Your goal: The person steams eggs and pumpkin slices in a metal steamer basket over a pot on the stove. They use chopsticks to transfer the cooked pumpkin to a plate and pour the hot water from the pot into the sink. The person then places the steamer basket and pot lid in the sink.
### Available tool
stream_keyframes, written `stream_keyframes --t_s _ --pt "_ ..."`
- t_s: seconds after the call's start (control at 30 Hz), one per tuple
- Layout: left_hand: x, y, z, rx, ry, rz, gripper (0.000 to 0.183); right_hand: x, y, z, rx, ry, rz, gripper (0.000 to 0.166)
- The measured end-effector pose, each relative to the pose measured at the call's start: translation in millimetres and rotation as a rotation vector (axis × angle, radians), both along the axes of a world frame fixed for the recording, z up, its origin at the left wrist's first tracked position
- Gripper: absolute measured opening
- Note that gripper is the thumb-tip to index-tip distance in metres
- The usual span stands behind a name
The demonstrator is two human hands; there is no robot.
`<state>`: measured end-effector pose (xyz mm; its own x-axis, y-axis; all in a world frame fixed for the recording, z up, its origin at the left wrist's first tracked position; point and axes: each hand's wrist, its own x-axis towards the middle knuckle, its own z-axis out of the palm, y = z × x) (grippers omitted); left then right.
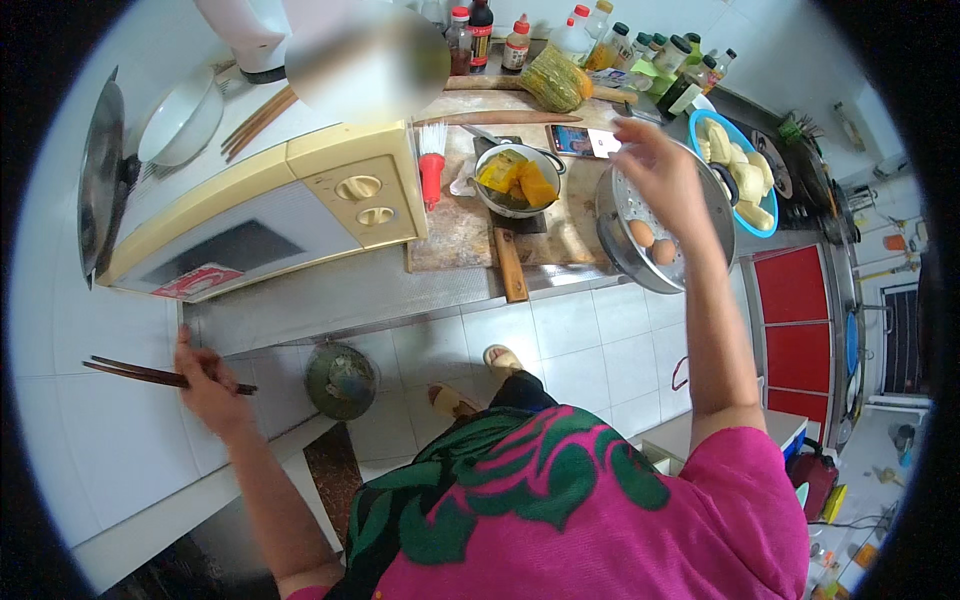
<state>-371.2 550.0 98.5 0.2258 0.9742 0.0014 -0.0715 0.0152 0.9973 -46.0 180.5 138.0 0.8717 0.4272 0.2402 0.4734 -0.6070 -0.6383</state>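
Observation:
My left hand [212,386], low on the left, grips a pair of dark chopsticks [135,370] pointing left. My right hand [656,172] hovers above a metal steamer pot [718,225], slightly blurred, its fingers apart and nothing seen in them. Two brown eggs [652,244] lie on the pot's perforated steamer tray [626,196]. Just left of that hand, a lit smartphone [581,142] lies on the wooden board [450,244]. A white enamel bowl [517,214] holds orange pumpkin pieces [525,180]. It stands over the blade of a cleaver, whose wooden handle [511,266] juts over the board's front edge.
A red-handled brush [430,176], a thin rolling pin [499,118] and a cut pumpkin [555,79] lie on the board. Left is a cream microwave [262,217] bearing a white bowl [180,120]. A blue basin [769,202] of pale buns stands right. A bin [341,379] sits below.

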Motion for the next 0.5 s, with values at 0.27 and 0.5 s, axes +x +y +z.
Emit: stream_keyframes --t_s 0.27,0.5 --pt "15 -123 -59 0.039 0.235 -0.148 0.025 190 -26 -65 -0.472 -0.063 0.026 0.062" --pt "62 -181 -72 -0.262 0.366 -0.614 0.027 148 -10 -52 0.086 0.163 0.331 0.046"
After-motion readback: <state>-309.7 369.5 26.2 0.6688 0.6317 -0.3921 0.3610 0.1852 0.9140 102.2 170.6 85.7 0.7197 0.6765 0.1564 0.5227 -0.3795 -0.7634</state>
